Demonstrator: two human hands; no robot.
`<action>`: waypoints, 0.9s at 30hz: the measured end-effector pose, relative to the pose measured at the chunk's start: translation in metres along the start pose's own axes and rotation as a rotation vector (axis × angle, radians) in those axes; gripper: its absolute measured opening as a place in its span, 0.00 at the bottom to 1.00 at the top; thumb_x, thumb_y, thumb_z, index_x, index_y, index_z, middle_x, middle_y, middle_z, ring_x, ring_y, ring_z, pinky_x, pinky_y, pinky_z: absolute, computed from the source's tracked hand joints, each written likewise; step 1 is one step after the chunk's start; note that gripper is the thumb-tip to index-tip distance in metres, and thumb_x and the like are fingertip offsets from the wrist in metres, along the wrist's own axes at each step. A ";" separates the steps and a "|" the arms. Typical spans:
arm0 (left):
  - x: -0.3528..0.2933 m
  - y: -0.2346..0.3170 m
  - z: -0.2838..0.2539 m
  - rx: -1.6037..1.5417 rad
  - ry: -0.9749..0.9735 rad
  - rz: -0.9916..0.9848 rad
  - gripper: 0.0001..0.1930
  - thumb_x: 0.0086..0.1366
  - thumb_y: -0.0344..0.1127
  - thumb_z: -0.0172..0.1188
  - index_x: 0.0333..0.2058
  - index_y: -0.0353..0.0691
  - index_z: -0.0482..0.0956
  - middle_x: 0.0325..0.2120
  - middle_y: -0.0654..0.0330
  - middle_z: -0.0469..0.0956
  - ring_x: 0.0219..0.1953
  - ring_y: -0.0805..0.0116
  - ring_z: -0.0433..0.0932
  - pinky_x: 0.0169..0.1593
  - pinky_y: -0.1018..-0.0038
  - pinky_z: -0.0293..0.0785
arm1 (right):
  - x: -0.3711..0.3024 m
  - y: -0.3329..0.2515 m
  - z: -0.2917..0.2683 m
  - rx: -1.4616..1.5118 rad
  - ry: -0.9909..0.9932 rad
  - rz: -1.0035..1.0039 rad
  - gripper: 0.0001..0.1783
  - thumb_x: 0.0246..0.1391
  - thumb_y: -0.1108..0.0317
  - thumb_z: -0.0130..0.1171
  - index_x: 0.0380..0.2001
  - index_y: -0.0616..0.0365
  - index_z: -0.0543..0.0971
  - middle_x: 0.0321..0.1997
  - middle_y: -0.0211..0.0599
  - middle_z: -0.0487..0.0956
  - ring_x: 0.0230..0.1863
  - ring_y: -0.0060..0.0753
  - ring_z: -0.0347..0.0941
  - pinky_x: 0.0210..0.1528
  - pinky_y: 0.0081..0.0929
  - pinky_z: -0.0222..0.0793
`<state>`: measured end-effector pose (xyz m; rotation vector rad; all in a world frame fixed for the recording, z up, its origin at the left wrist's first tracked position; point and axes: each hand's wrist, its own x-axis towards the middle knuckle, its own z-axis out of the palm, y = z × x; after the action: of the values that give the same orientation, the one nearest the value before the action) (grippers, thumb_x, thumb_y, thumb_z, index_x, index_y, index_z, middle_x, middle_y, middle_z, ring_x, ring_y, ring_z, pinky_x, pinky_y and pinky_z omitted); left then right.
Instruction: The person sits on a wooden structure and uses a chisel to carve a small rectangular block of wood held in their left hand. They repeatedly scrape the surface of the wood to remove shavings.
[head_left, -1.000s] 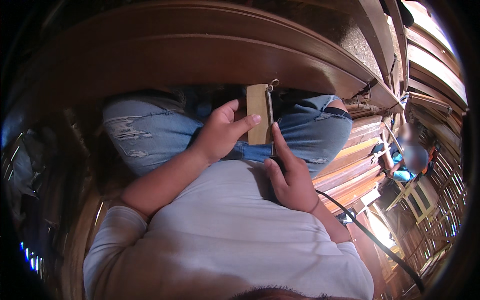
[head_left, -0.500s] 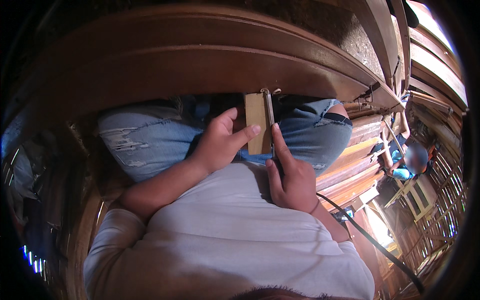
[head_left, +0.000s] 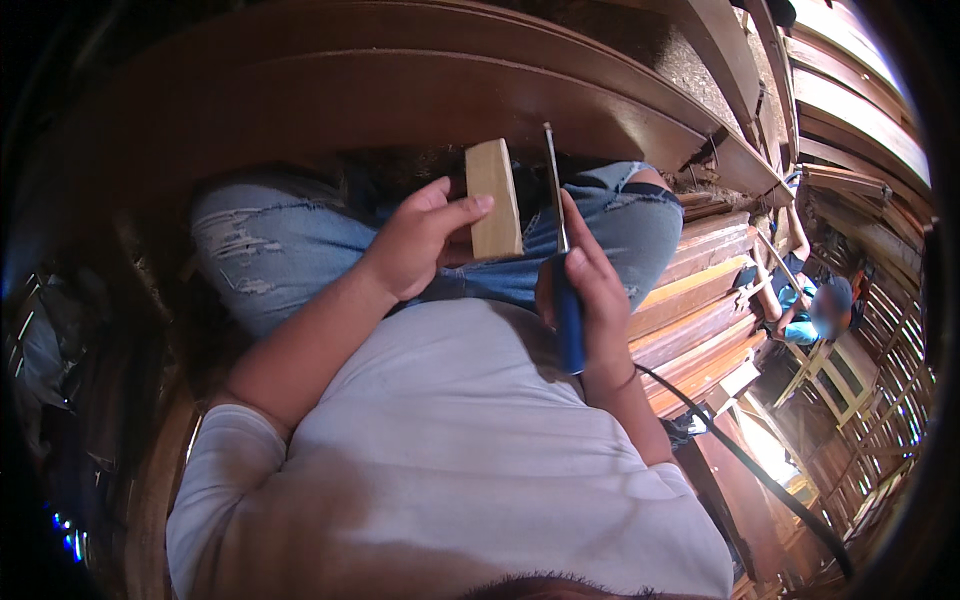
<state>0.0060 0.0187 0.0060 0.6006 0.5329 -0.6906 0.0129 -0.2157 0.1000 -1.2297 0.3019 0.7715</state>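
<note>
My left hand (head_left: 420, 235) is closed on a small pale wooden block (head_left: 493, 205), its thumb across the near face and its other fingers partly hidden behind. The block stands roughly upright over my lap. Beside it on the right, my right hand (head_left: 596, 285) grips a chisel (head_left: 568, 320) with a blue handle and a narrow metal blade. The blade points away from me, and its tip lies in front of the brown wooden plank. A gap separates blade and block.
A long dark-brown wooden plank (head_left: 380, 100) curves across the far side of my lap. Stacked boards (head_left: 700, 300) lie to the right, where a black cable (head_left: 720, 430) runs past my right arm. Another person (head_left: 805, 310) in blue works farther right.
The chisel has come away from the block's right edge, and its blue handle now shows. My left hand and the block have shifted slightly left and farther away. The curled shavings are no longer visible.
</note>
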 end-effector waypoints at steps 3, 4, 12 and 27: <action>0.003 0.001 -0.005 -0.115 -0.075 0.008 0.25 0.84 0.42 0.59 0.71 0.36 0.70 0.59 0.52 0.82 0.61 0.61 0.86 0.65 0.60 0.86 | -0.010 -0.011 0.017 0.368 -0.051 0.124 0.39 0.80 0.55 0.53 0.87 0.53 0.59 0.26 0.35 0.74 0.25 0.23 0.70 0.30 0.19 0.65; 0.001 0.003 -0.006 -0.127 -0.111 0.032 0.25 0.84 0.43 0.60 0.71 0.36 0.69 0.60 0.52 0.81 0.63 0.61 0.84 0.67 0.57 0.84 | -0.015 -0.014 0.022 0.177 0.016 0.120 0.40 0.80 0.54 0.53 0.87 0.52 0.58 0.24 0.35 0.74 0.23 0.24 0.69 0.28 0.20 0.64; -0.014 0.013 -0.002 0.007 -0.039 0.543 0.24 0.80 0.34 0.65 0.70 0.39 0.72 0.59 0.56 0.82 0.63 0.60 0.83 0.69 0.60 0.81 | -0.061 -0.018 0.038 -1.054 -0.013 -0.292 0.41 0.75 0.68 0.56 0.87 0.51 0.59 0.54 0.58 0.88 0.47 0.54 0.86 0.58 0.39 0.78; -0.019 0.005 -0.021 -0.245 -0.087 0.311 0.26 0.83 0.46 0.63 0.70 0.40 0.71 0.62 0.51 0.77 0.70 0.55 0.75 0.76 0.53 0.76 | -0.007 0.005 0.043 -1.023 0.044 -0.225 0.37 0.78 0.62 0.56 0.85 0.50 0.62 0.58 0.66 0.86 0.58 0.63 0.85 0.63 0.44 0.77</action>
<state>-0.0080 0.0441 0.0049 0.4094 0.4234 -0.3489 -0.0038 -0.1779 0.1152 -2.1939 -0.2459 0.7099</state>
